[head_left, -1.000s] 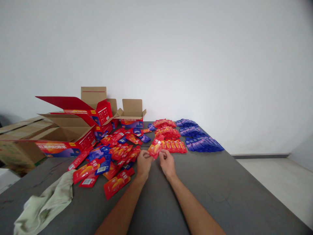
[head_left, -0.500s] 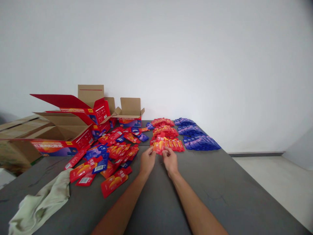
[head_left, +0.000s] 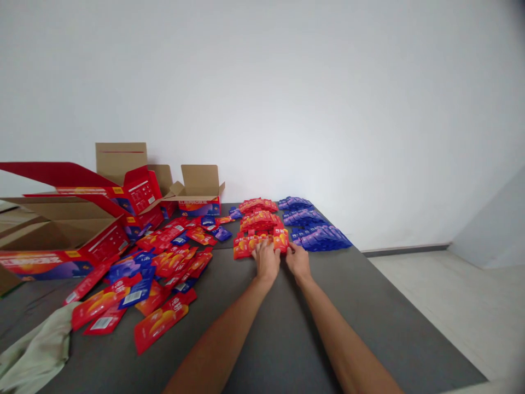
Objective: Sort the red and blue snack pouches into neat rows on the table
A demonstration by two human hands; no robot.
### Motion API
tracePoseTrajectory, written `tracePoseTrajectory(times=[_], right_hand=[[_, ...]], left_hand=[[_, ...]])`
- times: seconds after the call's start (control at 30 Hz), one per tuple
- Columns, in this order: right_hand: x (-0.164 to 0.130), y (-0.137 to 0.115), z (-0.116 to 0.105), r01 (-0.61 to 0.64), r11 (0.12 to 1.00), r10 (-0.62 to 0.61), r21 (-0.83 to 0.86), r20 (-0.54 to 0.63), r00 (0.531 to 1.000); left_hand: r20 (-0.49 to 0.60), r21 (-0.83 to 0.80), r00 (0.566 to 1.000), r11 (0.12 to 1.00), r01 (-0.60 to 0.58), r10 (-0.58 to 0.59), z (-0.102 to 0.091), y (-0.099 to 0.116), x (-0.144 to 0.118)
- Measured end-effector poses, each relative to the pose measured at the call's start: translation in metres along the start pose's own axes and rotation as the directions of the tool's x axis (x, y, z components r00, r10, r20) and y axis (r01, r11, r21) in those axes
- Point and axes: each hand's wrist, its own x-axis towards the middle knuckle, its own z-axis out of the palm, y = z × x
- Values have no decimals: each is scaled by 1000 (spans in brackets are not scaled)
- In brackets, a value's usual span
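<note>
Red packet: I saw a red packet (head_left: 281, 239) lying at the right end of the nearest red row (head_left: 246, 246), on the grey table (head_left: 369, 306).
Left hand: my left hand (head_left: 267, 259) lay palm down on the near edge of that row, fingers stretched forward and pressing flat on the packets; it pinched nothing that I could make out.
Right hand: my right hand (head_left: 298, 261) sat just beside the left, its fingertips touching the lower right corner of the red packet; whether they pinched it or only pushed it I could not tell.
Beyond the hands: two more rows of red packets (head_left: 259, 212) ran away from my fingers toward the wall.
Right of the hands: three rows of blue packets (head_left: 315, 230) lay just beside the red rows, the nearest one close to my right fingertips.
Left of the hands: a loose heap of mixed packets (head_left: 164, 268), red and blue, was spread over the table, some overlapping, well apart from my left wrist.
Farther left: open red boxes (head_left: 82, 235) with brown insides stood past the heap, and a smaller open box (head_left: 199, 200) stood near the wall.
Near left corner: a pale cloth (head_left: 36, 350) lay crumpled at the table's edge, far from both hands.
</note>
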Motion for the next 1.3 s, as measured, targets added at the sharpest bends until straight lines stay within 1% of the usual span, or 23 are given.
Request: tracePoseTrajectory(times=[0.13,0.27,0.53,0.67,0.77,0.9,1.03,1.17,1.3], right_hand=[[10,8,3,5,991,-4,-136,7,1000],[16,14,11,11,979,-2,-206,43,999],[15,21,21,-12,973,18,-231,21,1000],[12,19,21,-5,973,9,-231,17,1000],[8,14,19,-9,972,8,-236,-6,1000],[1,3,20,26,971,-35,-239,-31,999],[-10,-17,32,130,971,-134,-202,-8,991],[-28,-39,50,211,963,-211,-166,17,977],[-49,-63,69,270,956,-268,-117,37,963]], left_hand=[[-14,63,1000,998,-15,16,17,7,4],[3,98,1000,995,-29,29,24,6,4],[19,167,998,984,-62,60,27,6,2],[16,213,996,973,-88,87,26,4,2],[7,227,997,971,-76,77,23,1,-1],[11,236,999,970,-52,51,12,-6,-8],[11,256,1000,966,-26,24,-4,-21,-15],[-32,302,999,953,-6,17,-30,-44,-25],[-68,354,998,935,19,5,-61,-74,-35]])
